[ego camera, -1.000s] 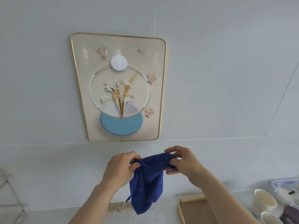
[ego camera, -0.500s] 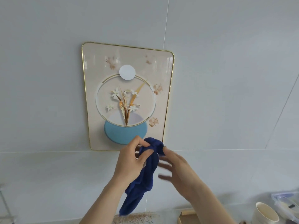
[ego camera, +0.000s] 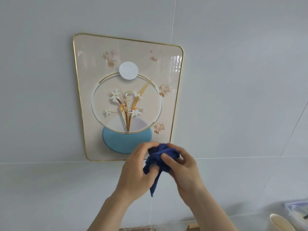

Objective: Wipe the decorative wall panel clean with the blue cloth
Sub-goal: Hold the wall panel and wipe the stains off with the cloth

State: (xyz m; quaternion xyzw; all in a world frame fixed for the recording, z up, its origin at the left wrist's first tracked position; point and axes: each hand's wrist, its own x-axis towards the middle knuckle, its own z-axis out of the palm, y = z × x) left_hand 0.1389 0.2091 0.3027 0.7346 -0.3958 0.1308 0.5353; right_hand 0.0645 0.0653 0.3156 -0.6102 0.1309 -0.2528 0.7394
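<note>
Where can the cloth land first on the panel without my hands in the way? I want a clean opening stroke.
The decorative wall panel is bare across its top and down its left side beside the gold rim. The lower right corner is crowded: the left hand and right hand bunch the blue cloth there.

Your left hand (ego camera: 136,170) and right hand (ego camera: 182,165) are raised side by side, forearms bare and angled upward. Both sets of fingers curl inward, pinching the cloth (ego camera: 158,157) bunched between them, thumbs toward each other.
</note>
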